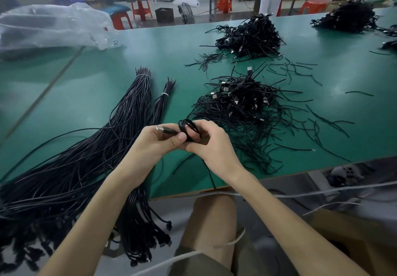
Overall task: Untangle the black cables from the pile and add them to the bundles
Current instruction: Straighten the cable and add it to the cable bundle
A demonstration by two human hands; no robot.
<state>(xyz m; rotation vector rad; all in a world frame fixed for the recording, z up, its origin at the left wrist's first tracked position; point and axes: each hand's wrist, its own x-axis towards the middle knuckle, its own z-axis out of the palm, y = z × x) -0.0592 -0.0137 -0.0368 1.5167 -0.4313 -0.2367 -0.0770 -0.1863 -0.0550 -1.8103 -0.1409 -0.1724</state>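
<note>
Over the near edge of the table (86, 82), between pile (242, 103) and bundles (129, 112), you hold one coiled cable (189, 128). Your left hand (159, 142) pinches its plug end, probably to keep that end free. Your right hand (212, 144) curls round the loops, so they cannot spring loose. The bundles lie just left, handy for adding it.

Bare green table (90, 95) left; bundles (129, 112), pile (242, 103) flank hands (184, 140).
</note>
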